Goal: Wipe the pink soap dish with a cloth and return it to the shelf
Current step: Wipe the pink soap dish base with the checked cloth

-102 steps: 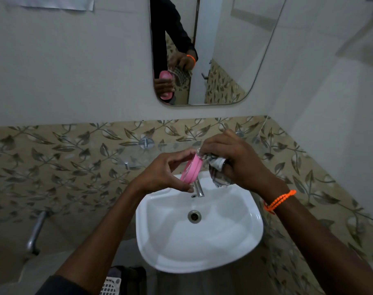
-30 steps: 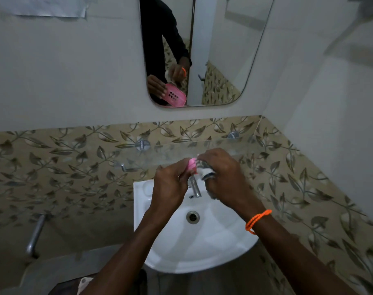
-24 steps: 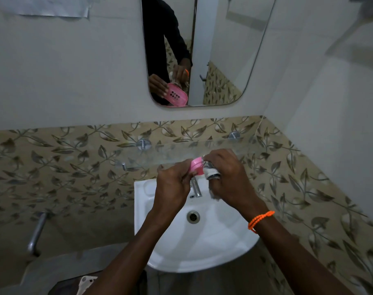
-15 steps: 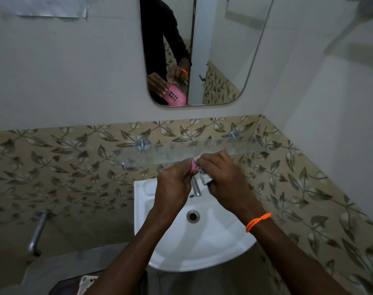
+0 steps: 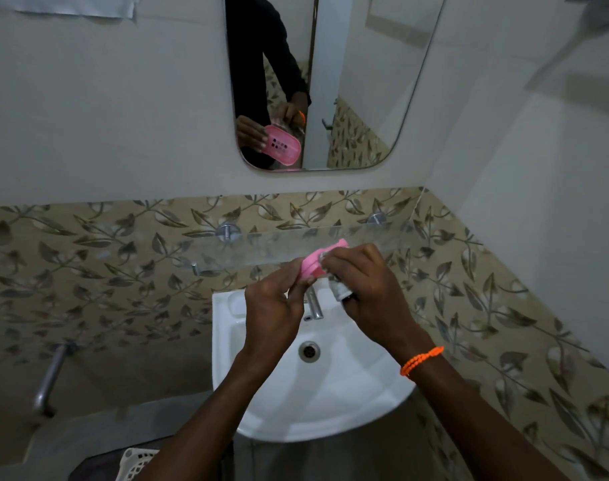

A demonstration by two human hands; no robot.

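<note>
Over sink (image 5: 330,404), left hand (image 5: 273,307) still grips soap dish (image 5: 313,263); right hand (image 5: 369,293) fingers still pinch cloth (image 5: 341,291).

Left hand (image 5: 273,303) and right hand (image 5: 363,289) raised, fingers curled, gripping.

A clear glass shelf (image 5: 289,246) sticks out from the leafy wall above the white sink (image 5: 330,404), held by round metal pegs (image 5: 227,232).
</note>
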